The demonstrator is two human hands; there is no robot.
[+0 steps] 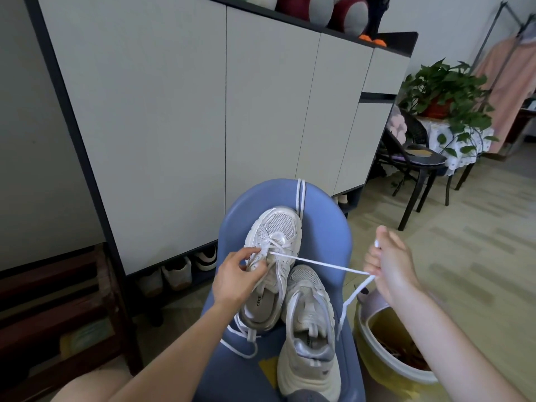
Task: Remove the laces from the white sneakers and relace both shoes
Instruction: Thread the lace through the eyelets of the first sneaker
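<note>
Sneakers, two, white, on blue chair (327, 216). Left hand (236, 278) pinches eyelet area of far sneaker (274, 242); right hand (390, 269) clenched round lace (319, 264), drawn taut from lower eyelets. Near sneaker (309, 329) shows no lacing. Second lace (300, 195) draped over chair back. Judgement: first shoe barely started; most work remains.

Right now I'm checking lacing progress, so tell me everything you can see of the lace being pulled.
The white lace is flat and looks woven. It runs taut from the far sneaker's lower eyelets to the right hand, which grips it; its free end dangles below. The left hand rests on that sneaker by the eyelets.
</note>
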